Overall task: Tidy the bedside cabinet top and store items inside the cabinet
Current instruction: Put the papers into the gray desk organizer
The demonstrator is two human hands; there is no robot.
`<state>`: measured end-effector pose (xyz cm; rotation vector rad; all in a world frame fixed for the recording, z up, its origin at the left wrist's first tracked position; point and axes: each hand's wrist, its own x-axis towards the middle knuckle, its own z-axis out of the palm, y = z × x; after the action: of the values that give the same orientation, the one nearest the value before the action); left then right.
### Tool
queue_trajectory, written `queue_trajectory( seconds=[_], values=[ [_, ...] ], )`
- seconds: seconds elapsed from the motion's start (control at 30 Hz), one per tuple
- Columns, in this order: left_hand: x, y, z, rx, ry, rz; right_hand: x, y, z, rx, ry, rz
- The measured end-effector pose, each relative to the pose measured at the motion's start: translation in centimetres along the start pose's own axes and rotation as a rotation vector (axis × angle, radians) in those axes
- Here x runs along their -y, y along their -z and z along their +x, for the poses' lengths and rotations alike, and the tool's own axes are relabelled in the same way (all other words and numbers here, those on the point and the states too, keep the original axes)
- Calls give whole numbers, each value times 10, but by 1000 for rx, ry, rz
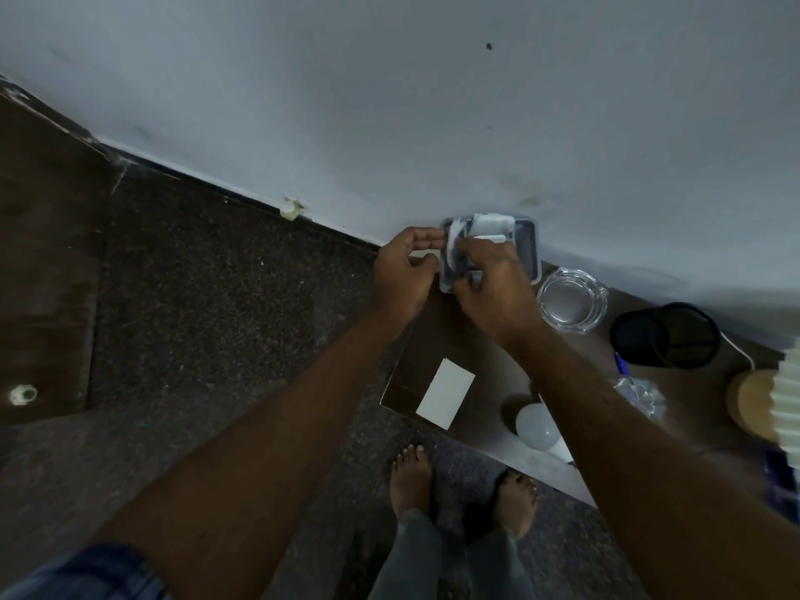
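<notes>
Both hands work at the far left corner of the dark cabinet top, against the wall. A small grey container sits there, with crumpled white stuff bunched over its near-left end. Right hand closed on the container's near edge, fingers curled around white material; exact hold unclear. Left hand just beside the container's left side, fingers half-curled, tips at the white stuff, pinch not certain. Right of the container: glass ashtray, then black mesh cup. Nearer the front edge: white card, flat; light bulb on its side. Bare feet below on speckled floor.
</notes>
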<state>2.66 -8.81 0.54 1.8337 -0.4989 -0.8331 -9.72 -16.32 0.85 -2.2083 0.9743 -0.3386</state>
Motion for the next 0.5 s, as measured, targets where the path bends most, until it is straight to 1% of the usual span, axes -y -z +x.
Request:
queue_trajectory(
  seconds=[0.23, 0.5],
  values=[
    [20, 8, -13, -24, 60, -18, -1, -4, -11, 52, 33, -64],
    [29, 12, -33, -21, 109, 41, -1, 0, -32, -28, -35, 40]
  ],
)
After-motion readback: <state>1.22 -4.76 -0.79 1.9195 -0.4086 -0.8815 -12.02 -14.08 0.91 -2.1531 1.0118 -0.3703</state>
